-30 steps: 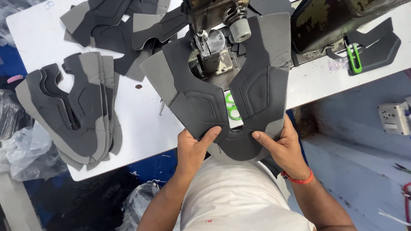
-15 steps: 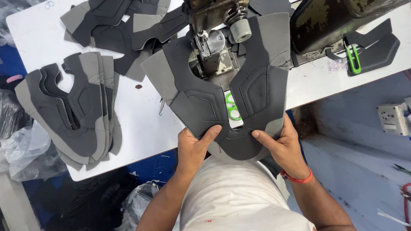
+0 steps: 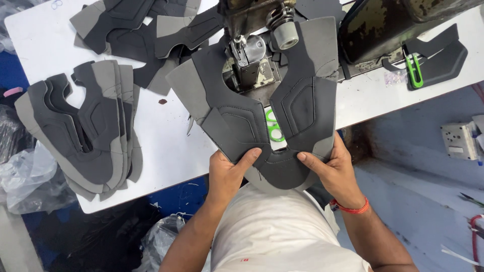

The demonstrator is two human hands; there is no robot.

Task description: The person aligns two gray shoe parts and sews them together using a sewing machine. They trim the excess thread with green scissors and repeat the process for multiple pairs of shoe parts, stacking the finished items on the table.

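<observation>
at the near edge of the surface, both hands pinch the upper: left hand and right hand keep their grip as half a second ago, nothing shifted. its far end lies under the machine; scissors show through its gap.

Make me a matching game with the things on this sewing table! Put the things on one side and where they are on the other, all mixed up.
Things:
1. U-shaped shoe piece
2. Stack of shoe pieces
3. Green scissors
4. Green clipper

Places:
A. On the table's left side
B. Far right, beside the dark machine body
C. Held by the left hand and right hand
D. Peeking through the gap in the held piece

Pairs: 1-C, 2-A, 3-D, 4-B
</observation>
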